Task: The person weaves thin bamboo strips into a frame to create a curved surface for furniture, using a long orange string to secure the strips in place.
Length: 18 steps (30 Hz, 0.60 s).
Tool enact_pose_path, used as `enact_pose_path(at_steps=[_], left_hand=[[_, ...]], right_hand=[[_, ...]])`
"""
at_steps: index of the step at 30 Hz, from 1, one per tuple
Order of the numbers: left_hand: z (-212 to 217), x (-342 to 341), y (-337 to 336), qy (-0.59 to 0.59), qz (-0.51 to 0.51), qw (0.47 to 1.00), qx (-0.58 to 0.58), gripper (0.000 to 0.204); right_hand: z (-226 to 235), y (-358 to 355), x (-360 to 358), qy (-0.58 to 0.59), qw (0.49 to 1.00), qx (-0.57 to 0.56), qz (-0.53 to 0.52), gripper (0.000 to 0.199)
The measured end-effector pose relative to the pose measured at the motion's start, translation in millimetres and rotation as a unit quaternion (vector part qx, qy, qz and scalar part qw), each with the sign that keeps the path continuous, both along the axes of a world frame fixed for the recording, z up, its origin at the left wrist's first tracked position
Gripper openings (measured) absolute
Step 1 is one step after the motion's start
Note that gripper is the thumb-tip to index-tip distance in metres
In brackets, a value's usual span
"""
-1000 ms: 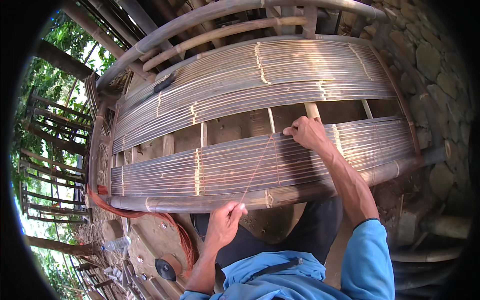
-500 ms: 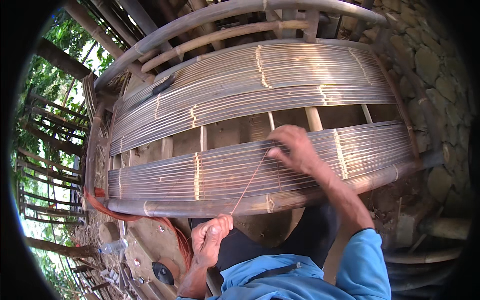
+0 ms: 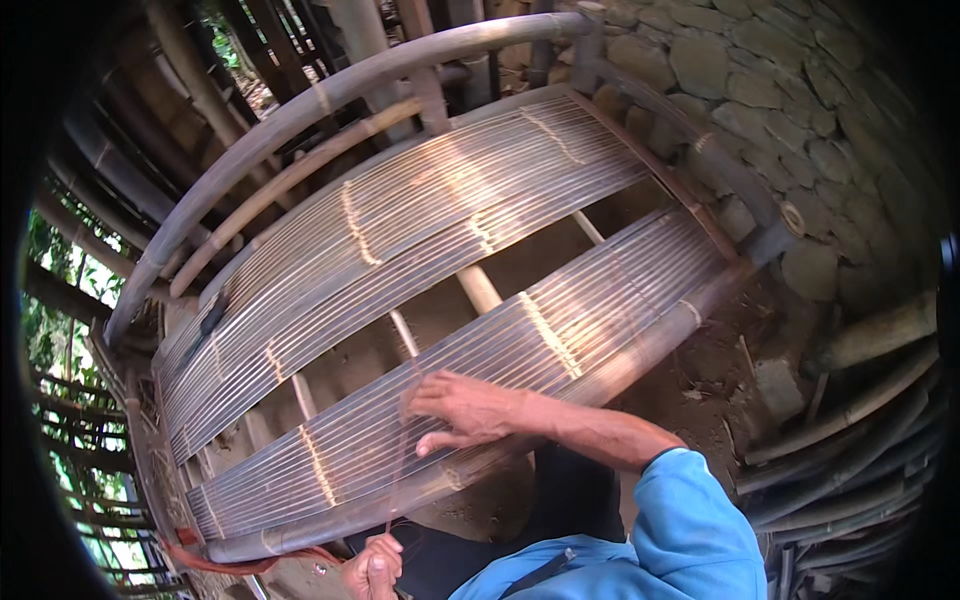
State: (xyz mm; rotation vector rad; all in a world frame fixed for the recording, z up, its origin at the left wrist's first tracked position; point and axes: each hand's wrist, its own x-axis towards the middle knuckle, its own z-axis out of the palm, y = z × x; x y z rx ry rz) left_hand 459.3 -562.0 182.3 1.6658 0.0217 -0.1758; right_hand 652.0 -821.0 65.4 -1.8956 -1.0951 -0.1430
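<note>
While the right hand (image 3: 470,408) is pressing down on the near band of bamboo slats (image 3: 560,340) at lower centre, fingers spread and grasping nothing, the left hand (image 3: 372,568) at the bottom edge is clenching a thin binding strip (image 3: 400,470) that is running up to the slats. 2 slatted bands are lying across the bamboo frame (image 3: 300,110), each already showing several tied lashings (image 3: 548,335). An open gap between the bands, crossed by bare crosspieces (image 3: 478,288), suggests slats are still missing there.
</note>
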Motion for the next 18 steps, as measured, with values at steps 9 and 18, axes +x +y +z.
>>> enact_pose_path(at_steps=[9, 18], left_hand=[[5.3, -1.0, -28.2, 0.009, 0.081, 0.99, 0.117, 0.041], [0.5, -10.6, -39.7, -0.006, 0.159, 0.951, 0.265, 0.035]], right_hand=[[-9.9, -303.1, 83.2, 0.007, 0.832, -0.164, -0.53, 0.052], [-25.4, -348.1, 87.6, 0.106, 0.79, -0.264, -0.542, 0.074]])
